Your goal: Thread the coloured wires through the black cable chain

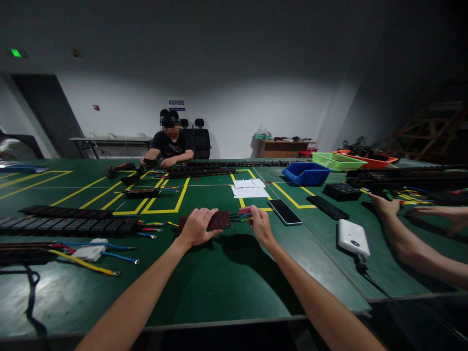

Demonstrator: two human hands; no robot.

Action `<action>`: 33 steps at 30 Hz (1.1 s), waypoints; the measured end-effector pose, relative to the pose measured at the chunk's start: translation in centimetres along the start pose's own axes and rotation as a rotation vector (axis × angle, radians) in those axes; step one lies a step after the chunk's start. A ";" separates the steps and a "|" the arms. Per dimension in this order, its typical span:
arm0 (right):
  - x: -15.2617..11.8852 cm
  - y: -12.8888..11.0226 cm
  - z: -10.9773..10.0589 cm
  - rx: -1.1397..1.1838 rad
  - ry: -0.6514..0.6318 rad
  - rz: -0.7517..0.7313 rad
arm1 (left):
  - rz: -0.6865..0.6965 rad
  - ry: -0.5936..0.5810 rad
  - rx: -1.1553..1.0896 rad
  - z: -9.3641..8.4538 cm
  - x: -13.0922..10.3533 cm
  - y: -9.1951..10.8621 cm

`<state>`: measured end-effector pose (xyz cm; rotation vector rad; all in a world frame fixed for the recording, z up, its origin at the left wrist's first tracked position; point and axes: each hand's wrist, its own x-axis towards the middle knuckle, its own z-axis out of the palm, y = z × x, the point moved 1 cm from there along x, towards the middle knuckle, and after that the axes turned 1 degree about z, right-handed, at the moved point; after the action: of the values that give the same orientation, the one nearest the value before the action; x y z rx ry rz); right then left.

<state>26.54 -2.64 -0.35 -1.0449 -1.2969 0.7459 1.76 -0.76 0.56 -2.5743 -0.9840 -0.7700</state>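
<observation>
My left hand [199,225] is closed over a dark red, flat oblong block [221,220] above the green table. From the block's right end run several thin coloured wires [239,216]. My right hand [260,224] pinches these wires near their far ends, and red, blue and green show by the fingertips. Left of my hands lie black segmented strips [73,225] with lugged cable ends, among them a yellow cable [87,263] and a blue cable [120,257]. A smartphone [285,212] rests just right of my right hand.
White papers [250,192] lie beyond my hands. A blue bin [306,174], a green basket [338,162] and an orange tray [369,158] stand at the back right. A white power bank [353,237] has a cable. At right are another person's hands [385,207]; a co-worker [170,144] sits opposite.
</observation>
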 end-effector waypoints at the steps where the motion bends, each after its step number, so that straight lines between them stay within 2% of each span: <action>1: 0.0 0.1 0.0 0.006 0.001 0.002 | -0.001 -0.001 0.001 0.0 0.0 0.0; 12: 0.0 -0.5 -0.1 0.075 -0.040 0.051 | 0.002 -0.003 0.006 0.1 0.0 -0.1; 33: -0.1 -0.8 0.0 0.051 -0.051 0.042 | -0.001 -0.005 -0.003 -0.1 0.0 0.0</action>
<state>26.39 -3.02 0.37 -1.0205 -1.2958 0.8380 1.76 -0.81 0.68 -2.5798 -0.9867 -0.7658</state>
